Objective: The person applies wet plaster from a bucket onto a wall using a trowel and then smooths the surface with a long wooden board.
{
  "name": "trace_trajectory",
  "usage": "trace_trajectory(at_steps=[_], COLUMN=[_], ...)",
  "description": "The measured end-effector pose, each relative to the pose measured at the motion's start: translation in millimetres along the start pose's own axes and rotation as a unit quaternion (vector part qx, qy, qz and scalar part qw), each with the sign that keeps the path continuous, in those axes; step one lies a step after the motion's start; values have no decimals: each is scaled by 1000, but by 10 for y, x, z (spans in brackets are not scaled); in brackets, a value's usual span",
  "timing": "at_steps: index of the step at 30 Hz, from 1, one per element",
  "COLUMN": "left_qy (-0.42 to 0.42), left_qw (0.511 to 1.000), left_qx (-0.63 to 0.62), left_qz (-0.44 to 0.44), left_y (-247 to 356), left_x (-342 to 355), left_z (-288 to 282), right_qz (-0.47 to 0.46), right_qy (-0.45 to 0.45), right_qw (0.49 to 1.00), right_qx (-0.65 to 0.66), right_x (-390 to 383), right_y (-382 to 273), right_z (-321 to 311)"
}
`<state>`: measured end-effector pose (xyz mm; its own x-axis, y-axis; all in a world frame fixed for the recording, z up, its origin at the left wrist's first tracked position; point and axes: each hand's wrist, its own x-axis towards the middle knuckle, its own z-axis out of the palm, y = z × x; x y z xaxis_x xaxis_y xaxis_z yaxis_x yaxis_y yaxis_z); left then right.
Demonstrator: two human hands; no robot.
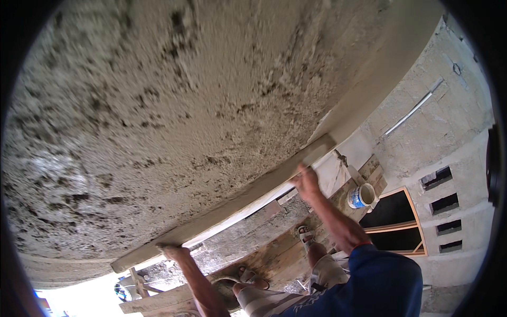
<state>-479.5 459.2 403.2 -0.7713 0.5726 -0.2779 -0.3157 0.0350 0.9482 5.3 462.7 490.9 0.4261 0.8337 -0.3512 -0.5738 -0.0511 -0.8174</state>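
A long straightedge board (237, 202), smeared with grey mortar, lies along the lower edge of a rough, pitted cement-plastered surface (174, 105). My left hand (174, 252) grips the board close to its left end. Farther along, towards the right end, my right hand (306, 182) is closed round the lower edge, slightly blurred. The plaster beside the board's right end looks smoother than the pitted area above it. Both palms and the board's back are partly hidden.
Under my sandalled feet (305, 235) run scaffold planks (285, 245). A white-and-blue bucket (361, 196) stands on the planks to the right, near a wooden-framed window opening (391, 216). A round dark container (227, 293) sits by my left foot. Several rectangular wall openings (443, 204) show at right.
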Motion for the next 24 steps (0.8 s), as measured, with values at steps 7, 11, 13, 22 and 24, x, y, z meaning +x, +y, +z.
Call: trace_trajectory(at_steps=[7,11,13,22,24], left_qy=[-100,27,34,11,-30], left_qw=[987,987,988,994,989], left_qx=[-114,-125,-84,-75,-142], left_qz=[-55,-98,-126,-76,-37], left_y=[408,230,218,706,1076], left_x=[-471,278,502,34,-584], left_z=[287,-44,-256,111,527], right_qz=[-58,-52,-23,-68,-115], right_qy=[26,81,124,100,99], right_qw=[998,995,992,993,988], right_qx=[27,-28,3,-5,-11], right_x=[-131,-226,-471,-553,-482], right_y=[-359,203,433,-569,-1196], right_z=[119,423,668,700,610])
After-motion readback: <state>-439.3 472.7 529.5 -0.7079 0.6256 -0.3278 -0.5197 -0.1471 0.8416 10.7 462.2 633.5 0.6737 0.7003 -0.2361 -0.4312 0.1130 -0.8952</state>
